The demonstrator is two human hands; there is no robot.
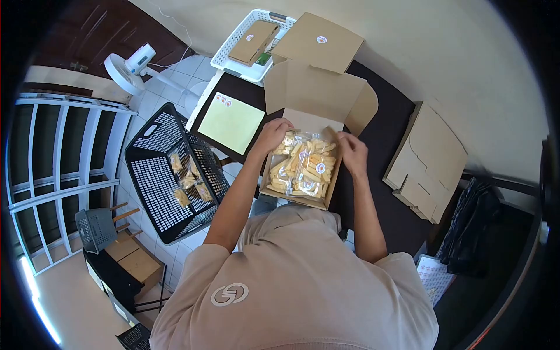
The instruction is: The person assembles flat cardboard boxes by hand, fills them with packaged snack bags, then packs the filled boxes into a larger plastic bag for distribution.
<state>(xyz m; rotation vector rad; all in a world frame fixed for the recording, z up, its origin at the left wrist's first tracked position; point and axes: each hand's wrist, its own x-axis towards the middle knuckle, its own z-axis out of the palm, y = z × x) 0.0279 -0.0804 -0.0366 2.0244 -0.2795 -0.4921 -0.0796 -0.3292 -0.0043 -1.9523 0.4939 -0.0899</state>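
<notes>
Before me on the dark table stands an open cardboard box (315,202) with its lid (312,87) tilted back. Several clear packets of pale yellow snack sticks (303,166), with round stickers, fill it. At the box's upper left corner, my left hand (274,135) has its fingers curled over the edge by a packet. On the opposite side my right hand (353,154) is closed on the edge by a small side flap (333,135). Some fingertips of both hands are hidden.
Flattened cardboard boxes (429,160) lie to the right. A closed box (318,41) and a white basket (224,58) stand behind. A pale green sheet with stickers (232,123) lies left. Beside the table, a black crate (154,198) holds several snack packets; a fan (125,73) stands beyond.
</notes>
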